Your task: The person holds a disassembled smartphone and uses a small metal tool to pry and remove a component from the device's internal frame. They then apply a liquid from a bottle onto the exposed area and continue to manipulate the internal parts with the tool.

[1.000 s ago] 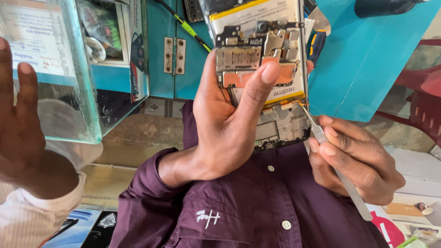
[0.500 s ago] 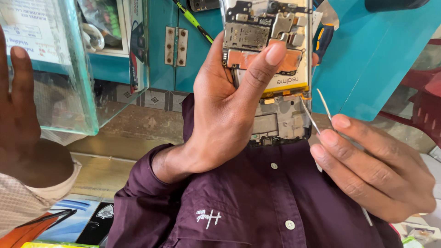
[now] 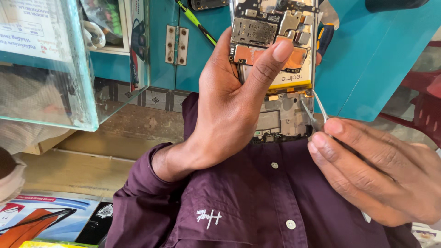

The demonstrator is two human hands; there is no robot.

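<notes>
Nearest, my right hand has its fingers pinched together on thin tweezers, whose tips slant up and left into the lower part of the phone. The phone, back off, stands with its long axis upright, just up-left of that hand. My left hand clamps it from the left, thumb pressed across the battery. Farther off, a teal cabinet, and a glass case at left.
</notes>
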